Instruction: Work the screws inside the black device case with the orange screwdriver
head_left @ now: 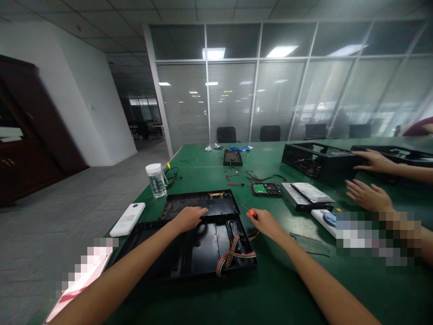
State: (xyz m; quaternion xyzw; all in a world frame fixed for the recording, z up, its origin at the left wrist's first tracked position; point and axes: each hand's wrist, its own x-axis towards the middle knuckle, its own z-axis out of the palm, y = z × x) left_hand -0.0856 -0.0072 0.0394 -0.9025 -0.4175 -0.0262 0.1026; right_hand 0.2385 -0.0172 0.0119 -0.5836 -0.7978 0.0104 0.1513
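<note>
An opened black metal case (206, 246) lies flat on the green table in front of me, its two halves spread one behind the other. My left hand (190, 219) is closed on the case where the halves meet, its fingertips partly hidden. Just right of the case, my right hand (265, 223) grips a screwdriver (252, 214) with an orange and black handle. Its thin shaft points up and left, toward the rear half's right edge. A striped ribbon cable (232, 253) loops over the front half's right side.
A water bottle (156, 180) and a white phone-like device (127, 220) stand left. Beyond the case are a hard drive with a green board (265, 189), loose wires and a small black box (232, 157). At right, another person's hands (370, 196) are near a black computer case (316, 160).
</note>
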